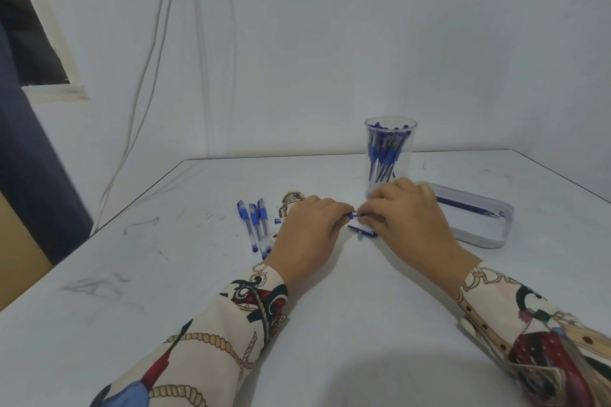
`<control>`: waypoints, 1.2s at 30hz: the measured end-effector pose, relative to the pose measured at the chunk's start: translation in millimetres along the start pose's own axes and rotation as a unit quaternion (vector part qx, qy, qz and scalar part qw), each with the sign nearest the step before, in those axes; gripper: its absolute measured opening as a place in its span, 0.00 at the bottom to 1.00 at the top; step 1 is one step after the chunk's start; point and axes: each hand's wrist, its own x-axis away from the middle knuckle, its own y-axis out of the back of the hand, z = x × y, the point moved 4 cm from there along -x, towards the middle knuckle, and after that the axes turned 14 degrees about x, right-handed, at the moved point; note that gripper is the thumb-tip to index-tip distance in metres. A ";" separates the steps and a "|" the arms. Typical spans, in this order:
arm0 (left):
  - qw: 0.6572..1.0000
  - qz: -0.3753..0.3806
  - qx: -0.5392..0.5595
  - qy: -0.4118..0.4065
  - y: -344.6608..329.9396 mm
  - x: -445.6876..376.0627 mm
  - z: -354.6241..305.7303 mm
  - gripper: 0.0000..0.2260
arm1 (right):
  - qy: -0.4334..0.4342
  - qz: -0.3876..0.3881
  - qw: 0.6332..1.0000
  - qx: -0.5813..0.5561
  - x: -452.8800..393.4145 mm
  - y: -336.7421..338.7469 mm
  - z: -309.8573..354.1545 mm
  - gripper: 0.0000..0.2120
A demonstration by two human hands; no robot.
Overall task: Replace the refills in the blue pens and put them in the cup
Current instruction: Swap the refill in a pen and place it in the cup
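Left hand (307, 231): curled, pinching blue pen (352, 215) at one end.
Right hand (406, 213): curled, pinching same pen's other end.
Cup (390, 155): just beyond right hand, holding pens.
Spare pens (254, 225): left of left hand.
Tray (476, 218): right of right hand.

Left hand (305, 231) and right hand (405, 211) meet fingertip to fingertip, both pinching one blue pen (353, 215). Pen cap (362, 231) on table (165, 274) just under the right fingers. Three pens (254, 225) lie left of left hand. Clear cup (390, 155) of pens stands beyond right hand; white tray (476, 225) to its right holds refills (469, 208).
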 end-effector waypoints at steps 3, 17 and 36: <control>1.000 -0.003 0.000 0.012 0.5 -0.1 1.6 0.10 | -0.054 0.038 0.997 -0.031 -0.7 -1.3 -1.0 0.18; 0.997 -0.022 -0.007 0.076 4.1 2.4 18.5 0.14 | -0.008 0.159 0.987 0.024 3.9 -22.6 11.3 0.12; 0.998 -0.022 0.013 0.060 5.4 2.8 6.6 0.11 | -0.318 0.110 0.800 -0.497 5.4 -13.0 -3.5 0.06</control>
